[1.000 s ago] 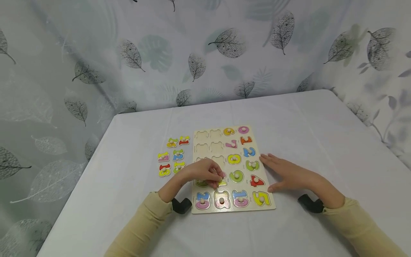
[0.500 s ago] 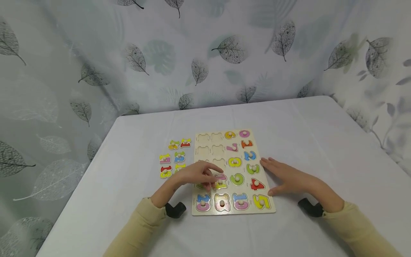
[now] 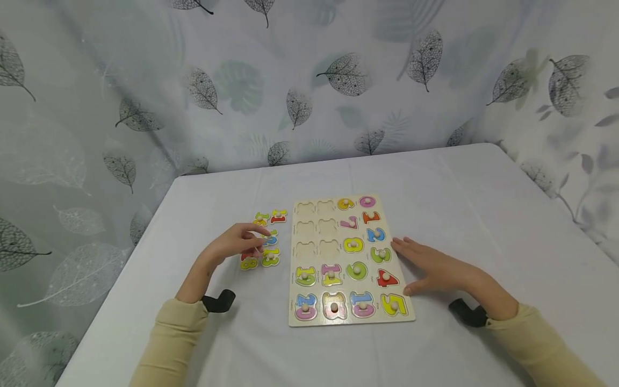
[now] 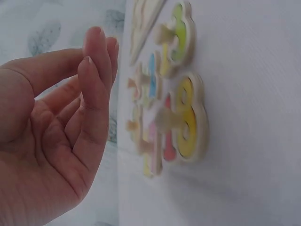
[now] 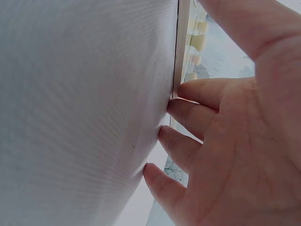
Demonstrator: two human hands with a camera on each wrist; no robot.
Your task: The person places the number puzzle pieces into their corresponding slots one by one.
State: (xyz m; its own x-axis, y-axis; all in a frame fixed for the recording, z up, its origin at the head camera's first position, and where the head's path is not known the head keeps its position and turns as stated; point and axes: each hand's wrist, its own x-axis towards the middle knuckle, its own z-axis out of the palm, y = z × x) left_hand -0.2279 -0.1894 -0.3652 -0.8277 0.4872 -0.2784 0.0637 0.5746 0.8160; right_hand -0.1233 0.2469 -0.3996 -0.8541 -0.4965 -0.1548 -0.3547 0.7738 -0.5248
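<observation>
Head view: empty, loose-fingered left hand hovers over left-side multicoloured wooden numerals, apparently selecting, pinch needed; right hand straight, empty.

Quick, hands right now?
Left hand: open, holding nothing, over the loose number pieces.
Right hand: open, holding nothing, fingertips at the edge of the board.

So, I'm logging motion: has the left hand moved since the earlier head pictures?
Yes: the left hand moved left, from over the puzzle board to the loose number pieces.
</observation>
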